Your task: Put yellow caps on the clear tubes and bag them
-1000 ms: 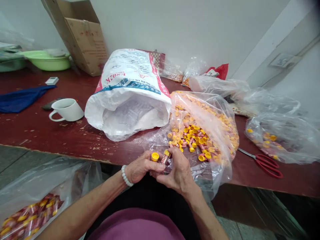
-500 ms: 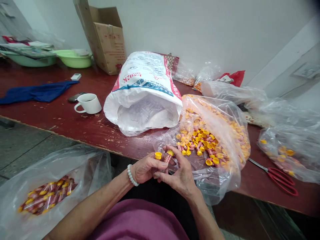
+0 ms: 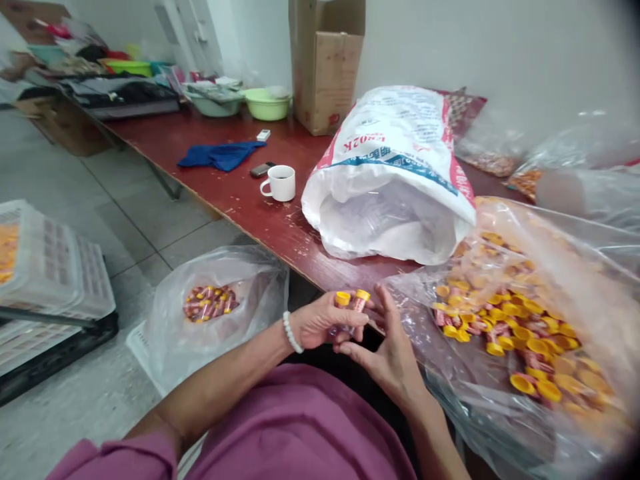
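By the near edge of the table [image 3: 227,193], the left hand [image 3: 319,323] pinches two yellow-capped tubes [image 3: 359,304], best gripped lightly, caps upward, so the right hand [image 3: 393,353], its fingers spread, can steady them.

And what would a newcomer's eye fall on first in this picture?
Probably the large white sack, lying open on the red table. To its right, a clear plastic bag holds many yellow-topped tubes. Low in the middle, the left hand grips two similar tubes.
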Demonstrator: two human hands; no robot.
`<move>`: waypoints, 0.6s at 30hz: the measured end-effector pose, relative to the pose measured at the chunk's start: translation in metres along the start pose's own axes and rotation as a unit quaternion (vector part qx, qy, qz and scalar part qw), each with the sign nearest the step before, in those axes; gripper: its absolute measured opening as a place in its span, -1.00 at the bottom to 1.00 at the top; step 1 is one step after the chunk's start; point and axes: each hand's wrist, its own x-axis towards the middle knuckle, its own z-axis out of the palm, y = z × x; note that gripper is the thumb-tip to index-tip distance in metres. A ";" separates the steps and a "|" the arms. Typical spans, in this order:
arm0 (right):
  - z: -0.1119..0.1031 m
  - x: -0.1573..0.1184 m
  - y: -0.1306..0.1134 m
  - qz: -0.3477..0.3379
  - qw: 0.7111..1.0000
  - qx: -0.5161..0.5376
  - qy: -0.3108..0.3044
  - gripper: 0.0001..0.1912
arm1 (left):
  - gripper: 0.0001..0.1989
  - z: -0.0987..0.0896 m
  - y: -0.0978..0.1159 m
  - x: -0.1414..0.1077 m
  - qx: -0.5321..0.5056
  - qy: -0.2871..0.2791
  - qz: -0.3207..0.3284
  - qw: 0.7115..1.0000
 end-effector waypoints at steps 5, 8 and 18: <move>0.001 0.010 -0.012 -0.031 0.999 0.000 -0.005 -0.09 | -0.60 0.003 0.010 -0.011 -0.033 -0.035 -0.016 0.999; -0.007 0.011 -0.018 -0.068 0.997 -0.015 -0.023 -0.33 | -0.69 0.006 0.012 -0.009 -0.026 -0.032 -0.028 0.999; -0.025 0.016 -0.024 -0.024 1.000 0.013 0.005 -0.81 | -0.70 0.022 0.008 -0.001 0.019 -0.067 -0.097 0.993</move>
